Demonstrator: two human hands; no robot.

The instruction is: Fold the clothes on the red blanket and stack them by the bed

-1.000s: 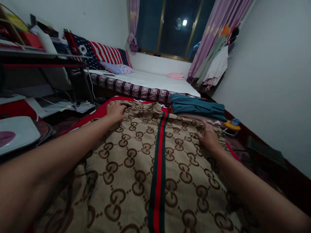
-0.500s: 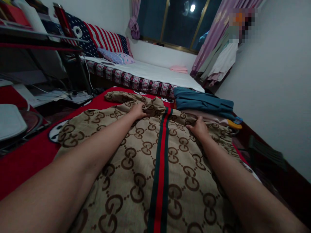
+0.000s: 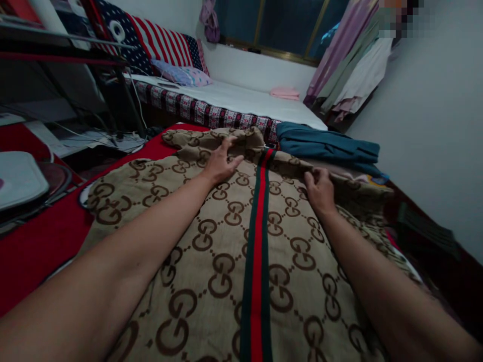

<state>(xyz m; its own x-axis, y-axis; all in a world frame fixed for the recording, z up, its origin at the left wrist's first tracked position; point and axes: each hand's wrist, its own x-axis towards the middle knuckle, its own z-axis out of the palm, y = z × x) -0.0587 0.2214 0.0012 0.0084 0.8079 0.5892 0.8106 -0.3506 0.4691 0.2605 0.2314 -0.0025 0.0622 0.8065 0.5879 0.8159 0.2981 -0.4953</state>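
A tan garment (image 3: 230, 236) with a brown interlocking-G pattern and a green-red-green stripe lies spread out in front of me. My left hand (image 3: 222, 163) rests at its far edge, left of the stripe, with fingers and thumb apart beside a bunched fold. Right of the stripe, my right hand (image 3: 320, 188) has its fingers curled on the garment's far edge, pinching the cloth. Part of the garment's right side is hidden under my right forearm.
A red cover (image 3: 49, 251) lies beneath the garment. Folded teal clothes (image 3: 328, 143) are stacked beyond my right hand. Farther back stands a bed (image 3: 241, 95) with a pillow (image 3: 181, 74). At left are a desk (image 3: 64, 59) and a white stool seat (image 3: 22, 178).
My left hand has opened from its hold on the cloth and spread its fingers. The garment's far right edge is lifted a little and shifted right with my right hand. The view has tilted down slightly.
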